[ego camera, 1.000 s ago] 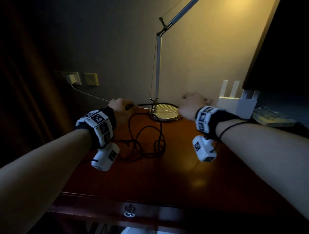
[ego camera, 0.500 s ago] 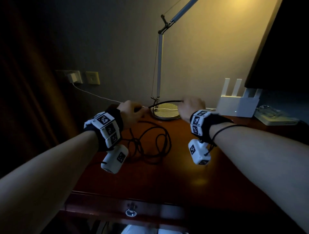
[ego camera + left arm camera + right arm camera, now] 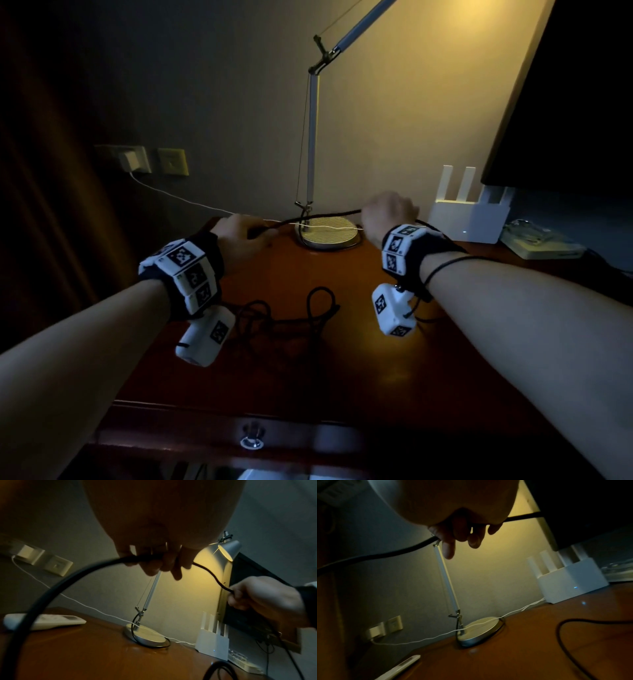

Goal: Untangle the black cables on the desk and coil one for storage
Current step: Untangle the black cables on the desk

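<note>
A black cable (image 3: 322, 217) stretches between my two hands above the back of the wooden desk (image 3: 342, 359). My left hand (image 3: 245, 240) grips it at the left, fingers curled round it (image 3: 150, 559). My right hand (image 3: 388, 214) pinches the same cable further right (image 3: 419, 545), slightly higher. From the left hand the cable drops in a wide arc (image 3: 42, 599) to a tangled pile of black loops (image 3: 291, 317) lying on the desk between my forearms. Another black loop (image 3: 565, 635) lies on the wood under my right wrist.
A desk lamp with a round base (image 3: 327, 234) stands right behind the hands. A thin white cord (image 3: 178, 195) runs from a wall charger (image 3: 132, 161) across the lamp base. A white router (image 3: 467, 219) and a dark monitor (image 3: 565, 102) sit at the right. A white remote (image 3: 51, 620) lies far left.
Both hands have risen and drawn apart, pulling a straight run of black cable taut between them. The pile on the desk has shrunk and lies nearer me.
</note>
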Available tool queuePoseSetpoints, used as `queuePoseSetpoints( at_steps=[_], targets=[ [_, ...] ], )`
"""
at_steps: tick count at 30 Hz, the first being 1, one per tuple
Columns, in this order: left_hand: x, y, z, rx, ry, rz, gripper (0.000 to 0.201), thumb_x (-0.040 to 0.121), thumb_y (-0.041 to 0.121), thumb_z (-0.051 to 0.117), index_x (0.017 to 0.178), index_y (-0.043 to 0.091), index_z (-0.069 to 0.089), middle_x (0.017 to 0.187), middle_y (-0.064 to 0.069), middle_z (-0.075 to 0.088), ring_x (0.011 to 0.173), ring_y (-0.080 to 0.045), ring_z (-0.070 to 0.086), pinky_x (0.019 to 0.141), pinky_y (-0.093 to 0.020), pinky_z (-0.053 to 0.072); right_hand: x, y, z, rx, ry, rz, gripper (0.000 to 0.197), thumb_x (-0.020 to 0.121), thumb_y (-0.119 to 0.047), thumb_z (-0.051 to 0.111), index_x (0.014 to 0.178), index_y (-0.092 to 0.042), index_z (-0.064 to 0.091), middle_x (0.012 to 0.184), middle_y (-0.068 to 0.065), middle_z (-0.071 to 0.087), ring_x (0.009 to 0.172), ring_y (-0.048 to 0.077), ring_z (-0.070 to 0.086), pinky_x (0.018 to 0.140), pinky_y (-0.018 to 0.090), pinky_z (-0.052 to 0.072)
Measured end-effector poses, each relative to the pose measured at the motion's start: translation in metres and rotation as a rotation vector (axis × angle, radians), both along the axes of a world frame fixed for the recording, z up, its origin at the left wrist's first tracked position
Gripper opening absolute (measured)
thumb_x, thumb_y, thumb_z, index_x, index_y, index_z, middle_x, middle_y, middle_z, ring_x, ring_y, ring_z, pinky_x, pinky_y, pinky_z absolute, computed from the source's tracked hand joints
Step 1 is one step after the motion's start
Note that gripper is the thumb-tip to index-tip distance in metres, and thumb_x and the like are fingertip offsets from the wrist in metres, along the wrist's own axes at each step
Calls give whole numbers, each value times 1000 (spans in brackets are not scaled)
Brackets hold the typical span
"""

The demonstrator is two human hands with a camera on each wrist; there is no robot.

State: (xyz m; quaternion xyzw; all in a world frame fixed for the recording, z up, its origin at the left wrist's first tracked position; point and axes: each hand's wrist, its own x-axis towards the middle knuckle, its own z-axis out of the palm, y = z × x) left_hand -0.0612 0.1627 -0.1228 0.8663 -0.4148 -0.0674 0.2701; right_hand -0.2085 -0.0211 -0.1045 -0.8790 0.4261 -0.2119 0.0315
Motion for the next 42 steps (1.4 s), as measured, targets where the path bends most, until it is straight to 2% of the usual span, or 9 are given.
queuePoseSetpoints(
  at_steps=[6,9,16,20,22,25,30,37,42],
  targets=[
    [-15,-22,9,-66,-30,-59,22,100,38,42,110,30,60,104,0,60,91,-19,58,72,-30,47,10,29,5,3,32,297,39,83,-27,55,122,-28,61,125,2,57,123,27,45,109,48,24],
    [-22,-30,11,-108,-80,-75,24,98,36,48,114,28,64,109,-6,65,102,-26,59,85,-33,48,22,53,5,42,-28,510,24,89,-25,51,98,-19,72,91,4,68,89,27,62,81,33,50],
    [1,-5,-7,-61,35,-78,26,94,42,54,74,29,65,65,6,58,59,-11,54,59,-31,45,-4,-7,11,177,-309,5,29,84,-16,48,57,-7,54,65,9,58,66,29,58,48,23,35],
    [-5,-10,-4,-103,44,-68,24,97,38,50,81,26,64,64,9,53,57,-8,49,56,-25,38,-1,-1,8,38,-93,24,23,85,-28,49,91,-17,68,100,7,66,103,29,59,92,39,42],
    [-14,-19,0,-118,31,-78,20,97,36,49,89,25,64,70,10,54,63,-8,51,56,-25,38,9,24,6,1,0,246,34,84,-27,52,116,-26,65,116,0,62,114,25,53,93,37,38],
    [-19,-26,2,-134,3,-115,21,96,35,52,80,26,62,75,2,59,70,-15,55,63,-26,41,26,53,2,50,5,526,21,87,-23,53,90,-16,73,91,4,70,89,26,64,74,33,51],
    [-15,-13,1,-122,108,-121,14,93,38,56,91,27,64,82,0,66,75,-17,61,70,-35,51,24,36,5,38,-154,331,36,84,-14,49,49,-8,49,53,5,48,52,21,45,44,23,34],
    [-10,-10,-4,-57,127,-137,13,96,33,53,95,26,64,86,-5,66,72,-19,63,69,-39,54,8,14,10,110,-369,153,37,79,-3,47,46,-12,33,48,2,31,46,18,25,43,22,22],
    [5,3,-14,54,69,-59,20,95,36,51,78,32,59,71,1,60,57,-16,57,54,-29,45,-4,-12,11,133,-421,-22,32,86,-11,48,55,-5,54,60,10,53,47,20,41,44,17,30]
  ],
)
